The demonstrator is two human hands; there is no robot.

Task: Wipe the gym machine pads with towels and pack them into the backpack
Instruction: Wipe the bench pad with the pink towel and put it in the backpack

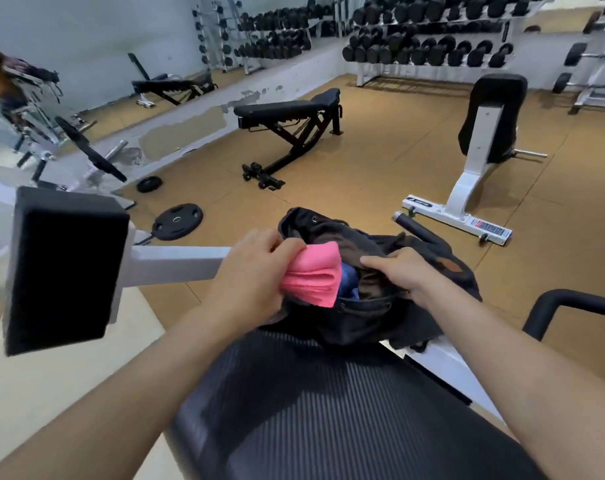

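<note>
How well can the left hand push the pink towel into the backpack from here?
Probably well: the left hand grips the pink towel right at the mouth of the backpack, which the right hand holds open. Something blue lies inside, but nothing covers the opening.

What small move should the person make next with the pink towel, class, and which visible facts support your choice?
Probably push the folded pink towel down into the backpack. The left hand grips it at the bag's mouth, only partly inside, while the right hand holds the opening's edge apart. Something blue already lies inside, beside the towel.
</note>
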